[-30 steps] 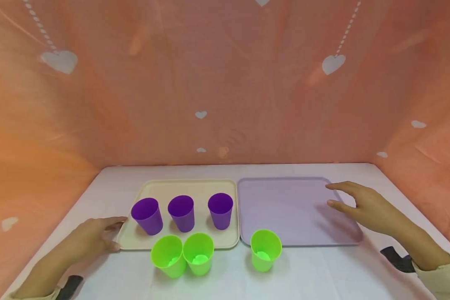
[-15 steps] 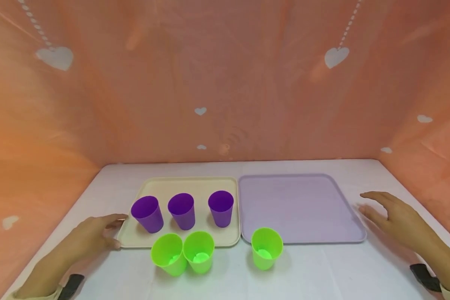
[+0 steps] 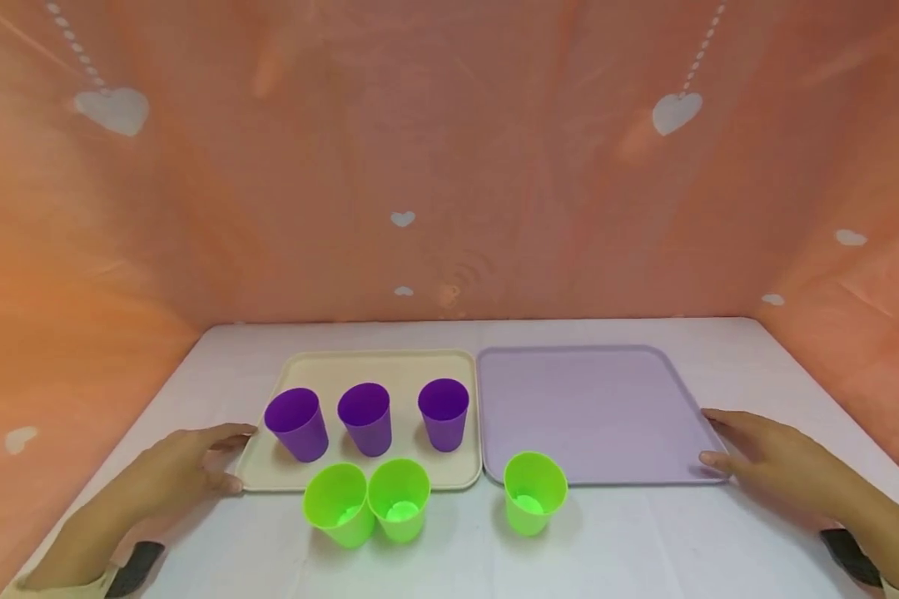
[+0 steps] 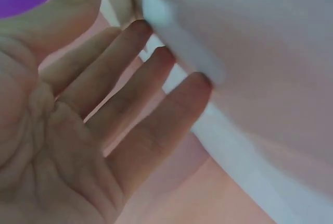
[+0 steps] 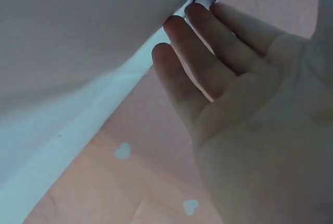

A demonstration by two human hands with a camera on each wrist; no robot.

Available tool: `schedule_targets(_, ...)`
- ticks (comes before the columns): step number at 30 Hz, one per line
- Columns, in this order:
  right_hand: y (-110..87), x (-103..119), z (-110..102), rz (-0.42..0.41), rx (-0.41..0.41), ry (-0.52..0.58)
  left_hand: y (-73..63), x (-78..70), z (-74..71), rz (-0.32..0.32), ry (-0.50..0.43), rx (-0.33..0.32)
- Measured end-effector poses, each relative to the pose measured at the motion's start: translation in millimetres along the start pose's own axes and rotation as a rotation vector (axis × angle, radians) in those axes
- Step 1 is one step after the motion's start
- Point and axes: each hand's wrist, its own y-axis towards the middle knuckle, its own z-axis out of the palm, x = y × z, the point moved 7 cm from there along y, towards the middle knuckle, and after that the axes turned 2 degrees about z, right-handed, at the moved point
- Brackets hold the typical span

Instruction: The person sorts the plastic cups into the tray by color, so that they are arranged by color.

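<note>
At the left edge of a cream tray (image 3: 389, 362), my left hand (image 3: 172, 470) lies with its fingertips at the rim and its thumb by the front corner. Its fingers (image 4: 148, 130) look nearly straight in the left wrist view. Three purple cups (image 3: 365, 420) stand upright on this tray. On the far side, my right hand (image 3: 782, 462) is beside the right rim of a lavender tray (image 3: 584, 391), thumb toward the front corner. Extended fingers (image 5: 195, 62) show in the right wrist view. Whether they press the rim is unclear.
Two green cups (image 3: 400, 499) stand touching in front of the cream tray. A third green cup (image 3: 533, 495) is before the lavender tray's left front corner. The trays lie side by side on a white tablecloth (image 3: 614, 549), with an orange curtain (image 3: 449, 166) behind.
My right hand moved right off the lavender tray, then came down and back left to its right rim. My left hand stayed at the cream tray's edge. The cups kept their places.
</note>
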Motion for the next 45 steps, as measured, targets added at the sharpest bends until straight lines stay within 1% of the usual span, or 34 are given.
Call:
schedule_targets(1,-1.0,0,2,-0.013,-0.001,-0.008,-1.1,-1.2,-2.6,0.004,0.005,-0.011)
schedule_targets(2,-1.4,1,2,-0.035,-0.007,-0.02,-2.4,-2.8,-6.8,0.021,0.008,-0.039)
schedule_targets(3,-1.3,2,2,-0.057,-0.013,-0.038,-3.8,-5.2,-12.7,0.044,0.006,-0.084)
schedule_targets(4,-1.1,3,3,-0.073,-0.016,-0.057,-5.6,-8.2,-20.2,0.075,0.004,-0.144)
schedule_targets(6,-0.5,4,3,-0.096,-0.02,-0.089,-10.6,-15.1,-37.2,0.112,-0.014,-0.271)
schedule_targets(8,-0.4,3,2,-0.097,-0.02,-0.111,-15.8,-24.1,-52.9,0.151,-0.046,-0.384)
schedule_targets(9,-0.5,3,1,-0.096,-0.021,-0.114,-18.2,-29.3,-58.5,0.16,-0.066,-0.419)
schedule_targets(11,-1.1,3,1,-0.094,-0.022,-0.116,-22.7,-40.5,-65.3,0.169,-0.081,-0.45)
schedule_targets(13,-1.4,4,1,-0.094,-0.019,-0.113,-26.2,-53.2,-65.9,0.197,-0.085,-0.44)
schedule_targets(15,-1.2,4,1,-0.097,-0.021,-0.115,-29.3,-67.0,-63.1,0.261,-0.1,-0.409)
schedule_targets(17,-1.1,5,2,-0.093,-0.019,-0.124,-32.5,-81.2,-59.0,0.352,-0.127,-0.378)
schedule_targets(19,-0.8,6,2,-0.093,-0.02,-0.133,-35.6,-94.7,-54.4,0.457,-0.182,-0.347)
schedule_targets(20,-0.6,6,2,-0.094,-0.019,-0.134,-37.1,-100.4,-52.4,0.498,-0.201,-0.337)
schedule_targets(22,-0.3,7,2,-0.096,-0.018,-0.133,-39.0,-110.7,-47.8,0.565,-0.231,-0.32)
schedule_targets(23,-0.1,7,2,-0.097,-0.019,-0.13,-39.1,-114.6,-45.0,0.576,-0.247,-0.304)
schedule_targets(24,0.1,8,2,-0.101,-0.02,-0.129,-38.5,-118.3,-41.6,0.578,-0.256,-0.286)
schedule_targets(28,0.5,8,2,-0.1,-0.018,-0.121,-30.2,-129.0,-22.8,0.531,-0.311,-0.19)
schedule_targets(31,0.5,6,2,-0.1,-0.018,-0.114,-22.2,-133.7,-6.2,0.501,-0.379,-0.107)
schedule_targets(34,-0.2,4,2,-0.092,-0.017,-0.108,-17.3,-136.7,4.4,0.494,-0.413,-0.045)
schedule_targets(35,-0.4,3,1,-0.092,-0.018,-0.104,-16.6,-137.0,6.4,0.482,-0.413,-0.023)
schedule_targets(37,-0.3,4,1,-0.092,-0.015,-0.093,-16.8,-136.6,7.0,0.47,-0.4,-0.005)
schedule_targets(40,-0.2,6,0,-0.098,-0.017,-0.075,-18.6,-134.5,5.4,0.46,-0.383,0.005)
schedule_targets(45,-1.1,8,1,-0.093,-0.015,-0.056,-20.2,-132.2,2.3,0.469,-0.354,0.003)
